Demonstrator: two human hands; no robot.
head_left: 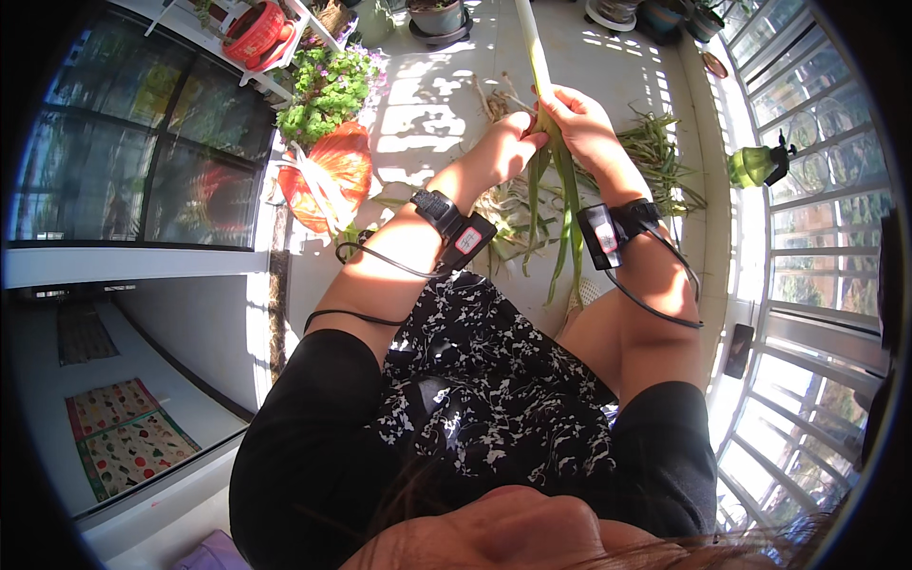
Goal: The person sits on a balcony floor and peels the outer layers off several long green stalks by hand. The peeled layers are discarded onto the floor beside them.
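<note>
A long Welsh onion or leek [534,51] is between both hands, its pale stalk pointing away from me and its green leaves [565,206] hanging back towards my lap. My right hand [583,127] grips the stalk where it turns green. Just below, my left hand [503,151] pinches the base of the leaves with thumb and fingers. Beneath the hands, loose peelings and leaf scraps [502,214] lie on the tiled floor. Beyond my left hand are dry stalks with roots [491,100], partly hidden. A heap of green leaves [652,153] lies to the right of my right forearm.
An orange-red plastic bag [335,178] stands on the left below a flowering plant [324,89]. A red pot [254,32] sits on a white shelf. More pots, including a grey one [436,16], line the far side. A green spray bottle [755,166] is by the right window.
</note>
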